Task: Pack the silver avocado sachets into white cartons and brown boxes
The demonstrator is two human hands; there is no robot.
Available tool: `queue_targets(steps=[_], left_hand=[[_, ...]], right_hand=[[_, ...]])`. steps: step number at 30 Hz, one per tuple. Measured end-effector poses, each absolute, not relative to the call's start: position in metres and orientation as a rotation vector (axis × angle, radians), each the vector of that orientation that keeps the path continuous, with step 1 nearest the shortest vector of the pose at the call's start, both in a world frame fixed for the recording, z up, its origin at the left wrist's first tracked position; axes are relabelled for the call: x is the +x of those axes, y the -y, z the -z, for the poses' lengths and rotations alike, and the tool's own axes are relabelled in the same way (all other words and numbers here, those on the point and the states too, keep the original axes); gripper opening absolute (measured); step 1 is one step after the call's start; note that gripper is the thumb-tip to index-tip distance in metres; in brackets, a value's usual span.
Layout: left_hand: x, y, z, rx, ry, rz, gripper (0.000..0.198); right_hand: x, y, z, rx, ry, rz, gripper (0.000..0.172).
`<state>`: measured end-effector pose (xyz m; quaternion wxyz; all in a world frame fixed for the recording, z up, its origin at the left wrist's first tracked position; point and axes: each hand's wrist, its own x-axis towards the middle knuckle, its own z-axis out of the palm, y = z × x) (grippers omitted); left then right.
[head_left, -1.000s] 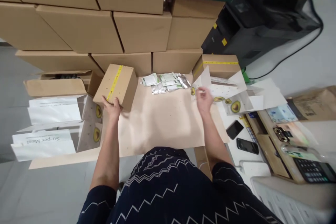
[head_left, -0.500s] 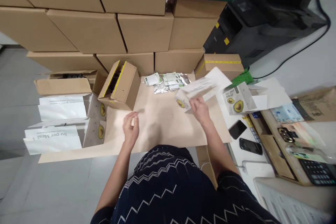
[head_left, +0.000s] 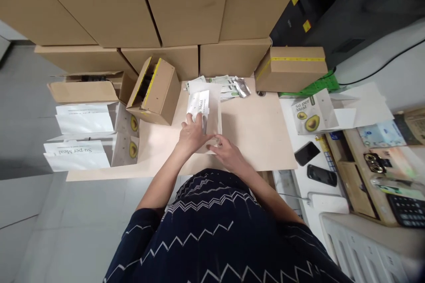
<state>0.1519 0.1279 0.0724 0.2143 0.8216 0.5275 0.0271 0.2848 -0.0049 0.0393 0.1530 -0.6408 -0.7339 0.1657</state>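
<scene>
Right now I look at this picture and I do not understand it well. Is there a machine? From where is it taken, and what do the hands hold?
There is no machine here: a person works with two bare hands. The camera sits on the person's head and looks forward and down, so you see the arms from above. The left hand lies flat on a white pouch printed "Meal", which rests on the brown table. The right hand touches the pouch's near end; whether it grips, I cannot tell. Left of the pouch stands a small open box with yellow tape. Behind the pouch lie small sachets. Further right are a taped box, an avocado-printed pouch and two phones. Large cartons are stacked behind.
</scene>
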Motion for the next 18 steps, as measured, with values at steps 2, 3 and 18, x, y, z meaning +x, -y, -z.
queue_targets(steps=[2,3,18], left_hand=[[0.153,-0.127,-0.072,2.241,-1.484,-0.064,0.084],[0.151,-0.126,-0.072,2.201,-1.483,-0.082,0.079],[0.076,-0.094,0.024,0.839,-1.612,-1.082,0.080]], right_hand=[[0.292,0.007,-0.041,-1.849,2.105,-0.517,0.034],[0.295,0.009,-0.043,-1.857,2.098,-0.556,0.034],[0.361,0.009,-0.031,-1.894,2.132,-1.136,0.076]])
